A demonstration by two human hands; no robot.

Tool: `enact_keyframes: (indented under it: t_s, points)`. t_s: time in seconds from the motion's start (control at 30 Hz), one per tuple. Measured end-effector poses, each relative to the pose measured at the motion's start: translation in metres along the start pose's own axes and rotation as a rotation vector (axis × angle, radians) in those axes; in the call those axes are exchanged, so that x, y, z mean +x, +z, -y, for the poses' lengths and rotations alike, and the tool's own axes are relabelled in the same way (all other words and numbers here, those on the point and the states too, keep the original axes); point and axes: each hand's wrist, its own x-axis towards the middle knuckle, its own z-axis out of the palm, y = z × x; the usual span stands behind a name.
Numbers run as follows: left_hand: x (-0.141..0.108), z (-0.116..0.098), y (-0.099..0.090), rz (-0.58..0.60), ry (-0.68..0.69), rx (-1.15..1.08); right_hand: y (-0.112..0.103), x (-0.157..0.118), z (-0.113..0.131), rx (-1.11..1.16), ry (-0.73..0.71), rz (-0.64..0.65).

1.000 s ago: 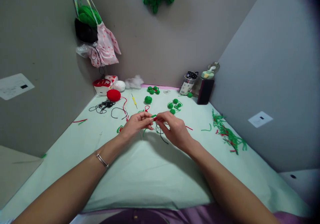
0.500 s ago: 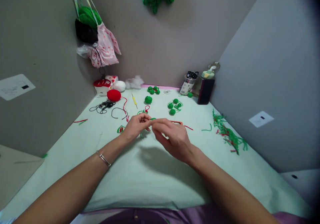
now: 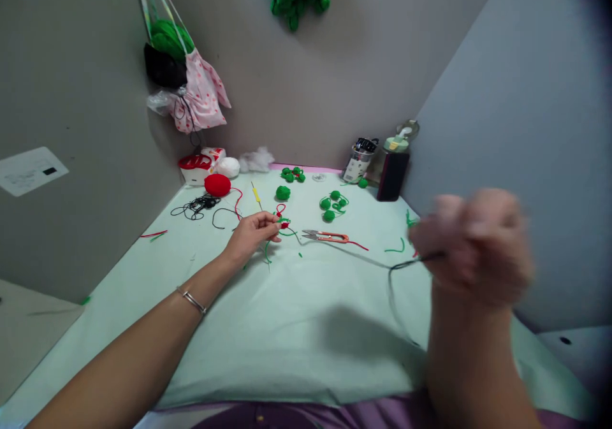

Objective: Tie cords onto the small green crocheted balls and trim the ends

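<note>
My left hand [image 3: 253, 234] pinches a small red and green crochet piece [image 3: 285, 225] above the middle of the table. A black thread [image 3: 354, 254] runs from that piece across to my right hand [image 3: 478, 247]. My right hand is raised on the right side, smeared by motion, with its fingers closed round the thread. A loose end of the thread hangs below it in a curve. Orange-handled thread snips [image 3: 327, 236] lie on the table between the hands. A red loop [image 3: 280, 210] shows just beyond my left fingertips.
Green yarn balls [image 3: 283, 192], a yellow crochet hook [image 3: 256, 193], a red yarn ball [image 3: 217, 185] and tangled black cord [image 3: 198, 206] lie farther back. A pen cup [image 3: 357, 162] and dark phone [image 3: 393, 175] stand at the back right. Pink spotted bag [image 3: 203, 91] hangs left.
My right hand has moved from beside my left hand far out to the right and up, drawing the black thread taut. The snips and the crochet piece are now uncovered.
</note>
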Motion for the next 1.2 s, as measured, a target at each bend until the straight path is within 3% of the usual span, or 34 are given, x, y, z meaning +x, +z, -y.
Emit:
enact_keyframes:
  t_s: [0.03, 0.1, 0.2, 0.33, 0.5, 0.8, 0.97, 1.2]
  points:
    - [-0.001, 0.001, 0.001, 0.021, -0.015, -0.027, 0.013, 0.005, -0.002, 0.191, 0.050, -0.012]
    - [-0.003, 0.001, 0.003, 0.050, -0.031, -0.066, 0.041, 0.013, -0.007, 0.252, 0.116, 0.075]
    - [-0.006, 0.000, 0.006, 0.083, -0.022, -0.084, 0.074, 0.011, -0.018, -0.021, 0.178, 0.170]
    - [-0.011, -0.006, 0.011, 0.122, 0.011, -0.083, 0.097, -0.004, -0.030, -0.358, 0.095, 0.232]
    - [-0.014, -0.011, 0.014, 0.126, 0.018, -0.078, 0.105, -0.009, -0.039, -0.448, 0.079, 0.304]
    - [-0.013, -0.008, 0.013, 0.128, 0.070, -0.006, 0.107, -0.011, -0.042, -0.457, 0.112, 0.306]
    - [-0.016, -0.003, 0.014, 0.095, 0.210, 0.185, 0.109, -0.011, -0.044, -0.458, 0.163, 0.308]
    - [-0.025, 0.000, 0.019, 0.082, 0.521, 0.483, 0.114, -0.013, -0.044, -0.451, 0.213, 0.296]
